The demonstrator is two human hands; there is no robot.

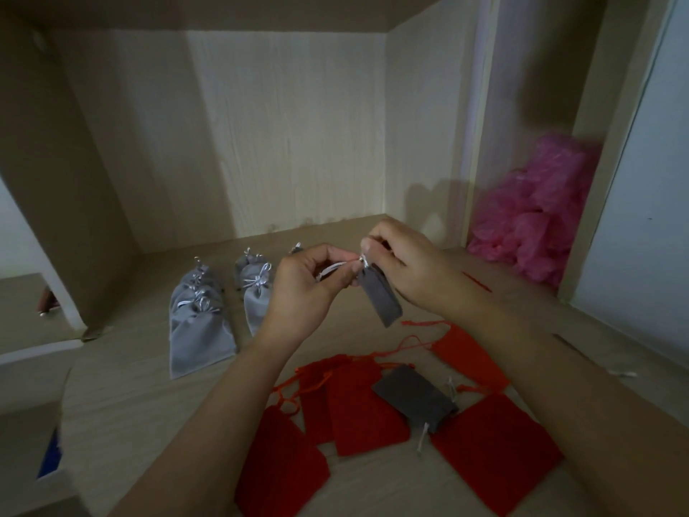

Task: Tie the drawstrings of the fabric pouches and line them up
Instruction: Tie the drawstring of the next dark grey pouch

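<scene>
So, maybe a third of the way in, I'd guess. The left hand (302,289) pinches the white drawstring (332,270) and the right hand (406,266) pinches the neck of a small grey pouch (382,298), held up in the air above the shelf (130,397), mid-tie by the look of it. Some tied grey pouches (201,322) are lined up at the back left. To go: a dark grey pouch (414,399) lying on the loose red pouches (358,408) up front, none tied yet.

Single head view, forward-down into shelf (130,404), close; dim, edges perhaps blurred.
</scene>
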